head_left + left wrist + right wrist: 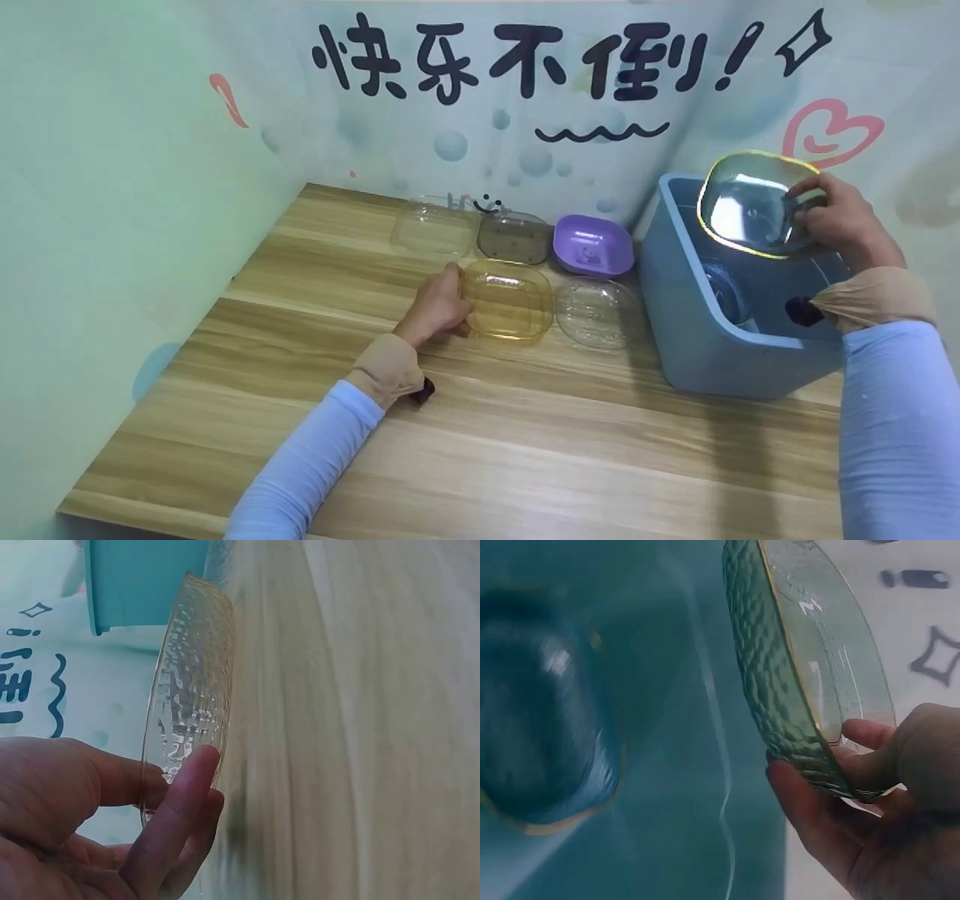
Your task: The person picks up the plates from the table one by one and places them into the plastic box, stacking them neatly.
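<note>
My left hand (pixel 437 301) pinches the left edge of an amber see-through dish (pixel 511 301), thumb on one side and fingers on the other. In the left wrist view the amber dish (pixel 187 675) stands edge-on, its outside bumpy. Up at the right, my right hand (pixel 846 219) grips the rim of a see-through dish (pixel 742 206) with a gold edge, tilted over the mouth of a blue bin (pixel 679 300). The right wrist view shows this dish (pixel 761 667) as greenish with a dimpled outside. Another see-through dish (pixel 724 292) lies inside the bin.
On the wooden table (pixel 525 435), a purple bowl (pixel 592 244), a grey see-through dish (pixel 514 238) and a clear dish (pixel 433 229) line the back. One more clear dish (pixel 598 313) sits between the amber one and the bin. A printed cloth (pixel 405 142) hangs behind.
</note>
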Action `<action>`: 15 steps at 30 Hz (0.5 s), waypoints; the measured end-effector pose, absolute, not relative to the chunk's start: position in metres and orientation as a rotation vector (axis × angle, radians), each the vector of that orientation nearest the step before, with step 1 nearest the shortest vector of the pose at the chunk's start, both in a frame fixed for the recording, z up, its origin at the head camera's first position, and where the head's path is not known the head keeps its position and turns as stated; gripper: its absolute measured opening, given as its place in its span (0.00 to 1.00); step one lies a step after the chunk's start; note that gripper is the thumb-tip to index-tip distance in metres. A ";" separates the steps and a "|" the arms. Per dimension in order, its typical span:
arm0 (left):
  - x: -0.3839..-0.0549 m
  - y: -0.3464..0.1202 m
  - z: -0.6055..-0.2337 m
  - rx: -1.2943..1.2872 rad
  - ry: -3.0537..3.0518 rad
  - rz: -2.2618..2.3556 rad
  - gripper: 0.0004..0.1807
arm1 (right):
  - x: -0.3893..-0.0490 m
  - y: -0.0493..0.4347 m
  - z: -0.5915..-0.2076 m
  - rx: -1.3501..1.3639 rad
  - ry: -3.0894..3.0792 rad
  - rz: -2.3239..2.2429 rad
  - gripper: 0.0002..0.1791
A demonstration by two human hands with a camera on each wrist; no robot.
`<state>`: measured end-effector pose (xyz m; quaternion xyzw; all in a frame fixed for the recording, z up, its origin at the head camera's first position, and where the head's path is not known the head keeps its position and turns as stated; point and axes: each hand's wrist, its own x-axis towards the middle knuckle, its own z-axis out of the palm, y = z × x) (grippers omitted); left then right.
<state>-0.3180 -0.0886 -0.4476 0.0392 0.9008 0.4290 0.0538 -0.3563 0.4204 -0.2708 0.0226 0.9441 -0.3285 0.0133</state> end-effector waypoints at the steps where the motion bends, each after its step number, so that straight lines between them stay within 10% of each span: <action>1: -0.318 -0.088 -0.446 0.128 2.740 1.308 0.24 | -0.357 0.423 -0.274 0.064 2.927 -0.984 0.23; 15: -0.315 -0.084 -0.435 0.177 2.844 1.213 0.29 | -0.338 0.406 -0.282 0.231 2.495 -0.940 0.37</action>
